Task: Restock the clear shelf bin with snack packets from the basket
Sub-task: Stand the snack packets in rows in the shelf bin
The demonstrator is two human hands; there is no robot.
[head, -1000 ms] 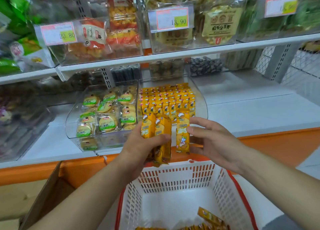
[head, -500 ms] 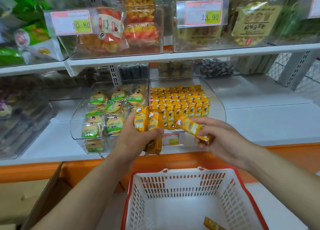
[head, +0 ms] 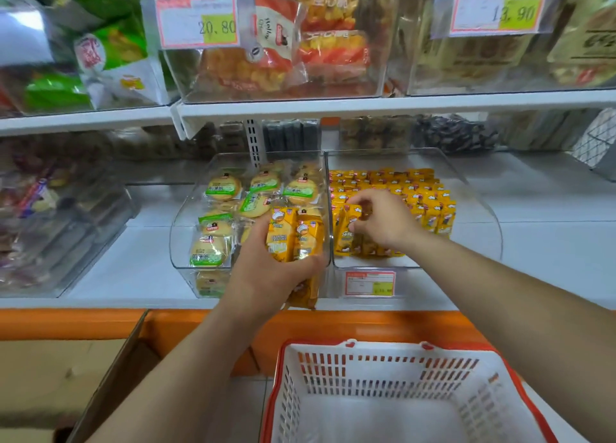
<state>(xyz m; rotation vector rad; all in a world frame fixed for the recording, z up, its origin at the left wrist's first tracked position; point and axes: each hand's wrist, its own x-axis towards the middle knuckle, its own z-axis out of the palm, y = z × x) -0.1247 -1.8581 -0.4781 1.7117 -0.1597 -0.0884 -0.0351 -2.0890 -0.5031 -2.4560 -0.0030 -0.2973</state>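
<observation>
My left hand point(head: 266, 276) has its fingers wrapped round a bundle of packets point(head: 293, 239). I hold them upright just in front of the shelf, so the next one is close to reach. My right hand point(head: 383, 219) is inside the clear bin point(head: 480, 222), fingertips narrowed to a pinch on the top of a single packet point(head: 348, 229). I stand it on end at the near left corner. The rows of packets point(head: 420, 195) behind it all stand the same way with faces forward, and I judge that keeps the bin tidy and easy to count. The near right part of the bin looks unfilled.

The basket point(head: 353, 347) sits below me, near my body, under both arms. Its floor runs out of view, so I cannot tell what remains in it.

The bin rests on a white shelf point(head: 550, 249) with a price tag point(head: 370, 283) on its front. A second bin of round cakes point(head: 226, 189) touches it on the left. An upper shelf point(head: 366, 105) carries more bagged snacks. A cardboard box point(head: 110, 376) stands near left, beside the orange base point(head: 66, 322).
</observation>
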